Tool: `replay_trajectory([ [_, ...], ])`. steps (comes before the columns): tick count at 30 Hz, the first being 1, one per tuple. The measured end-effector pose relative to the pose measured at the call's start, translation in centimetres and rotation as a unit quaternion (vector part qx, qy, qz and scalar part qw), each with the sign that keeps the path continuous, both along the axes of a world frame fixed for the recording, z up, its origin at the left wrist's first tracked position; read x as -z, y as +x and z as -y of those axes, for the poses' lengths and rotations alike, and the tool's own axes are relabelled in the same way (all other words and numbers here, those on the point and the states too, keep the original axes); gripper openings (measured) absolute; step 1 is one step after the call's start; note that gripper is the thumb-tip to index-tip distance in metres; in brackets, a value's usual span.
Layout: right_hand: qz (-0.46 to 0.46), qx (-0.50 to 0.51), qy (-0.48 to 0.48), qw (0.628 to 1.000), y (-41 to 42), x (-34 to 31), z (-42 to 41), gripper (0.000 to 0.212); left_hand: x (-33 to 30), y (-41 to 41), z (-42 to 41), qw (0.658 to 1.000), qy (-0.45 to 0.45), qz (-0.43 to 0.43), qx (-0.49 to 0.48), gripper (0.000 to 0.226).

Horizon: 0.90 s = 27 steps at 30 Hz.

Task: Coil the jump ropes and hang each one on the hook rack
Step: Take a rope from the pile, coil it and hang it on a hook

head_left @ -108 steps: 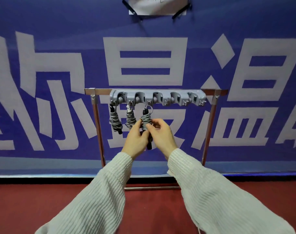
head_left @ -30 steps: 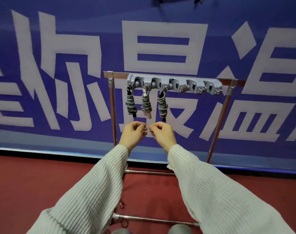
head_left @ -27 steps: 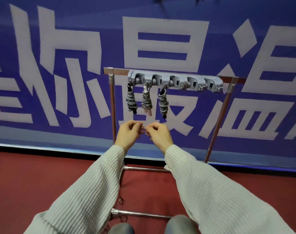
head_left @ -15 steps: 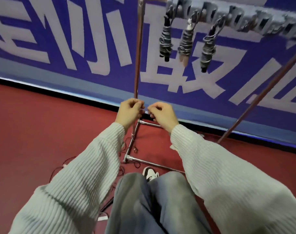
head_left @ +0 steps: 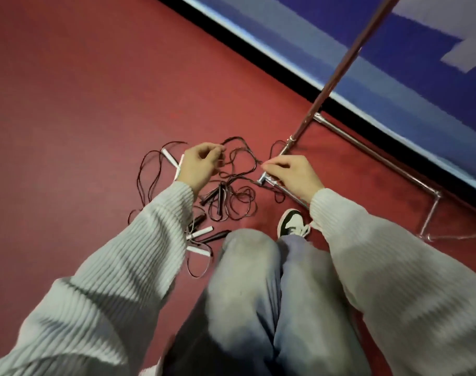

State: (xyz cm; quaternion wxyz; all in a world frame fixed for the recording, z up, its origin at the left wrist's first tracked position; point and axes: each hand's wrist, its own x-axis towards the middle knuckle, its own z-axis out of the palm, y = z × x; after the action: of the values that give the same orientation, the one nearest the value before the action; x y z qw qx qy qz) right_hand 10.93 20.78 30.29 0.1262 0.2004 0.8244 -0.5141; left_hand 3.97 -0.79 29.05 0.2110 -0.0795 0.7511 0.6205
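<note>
Several thin dark jump ropes (head_left: 236,185) lie tangled on the red floor, with white handles (head_left: 200,232) and black handles (head_left: 214,194) among the loops. My left hand (head_left: 200,165) hovers over the left side of the tangle, fingers loosely curled, gripping nothing I can see. My right hand (head_left: 295,173) hovers at the right side, over the rack's base bar (head_left: 266,181), thumb and forefinger pointing at a loop; no rope is plainly between them. Only the rack's upright pole (head_left: 337,70) and base show; the hooks and hung coils are out of view.
My knees in grey jeans (head_left: 258,280) fill the lower middle, and one black and white shoe (head_left: 292,222) stands beside the base bar. A blue banner wall (head_left: 410,85) runs behind the rack. Another base bar (head_left: 377,158) runs along the wall.
My view has dropped from the hook rack to the floor. Both hands have come down from below the hung coils to just above the tangled ropes and have moved apart.
</note>
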Motion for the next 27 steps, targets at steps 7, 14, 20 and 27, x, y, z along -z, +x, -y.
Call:
replay_trajectory([
  [7,0.082,-0.032,-0.052,0.995,-2.0,10.1,-0.2,0.007,12.0,0.9,2.5,0.989,-0.125,0.08,0.009,0.021],
  [14,0.123,-0.021,-0.076,0.989,-2.4,16.8,-1.0,0.007,20.4,0.5,1.6,0.964,-0.249,0.069,0.056,0.021],
  [20,0.151,-0.02,-0.108,0.982,-1.3,20.0,-2.2,0.007,27.6,-2.1,-2.0,0.926,-0.346,0.066,0.135,0.027],
  [27,0.157,0.061,-0.132,0.977,-0.4,20.9,-5.1,0.008,34.1,-2.6,-3.1,0.835,-0.508,0.096,0.189,0.042],
])
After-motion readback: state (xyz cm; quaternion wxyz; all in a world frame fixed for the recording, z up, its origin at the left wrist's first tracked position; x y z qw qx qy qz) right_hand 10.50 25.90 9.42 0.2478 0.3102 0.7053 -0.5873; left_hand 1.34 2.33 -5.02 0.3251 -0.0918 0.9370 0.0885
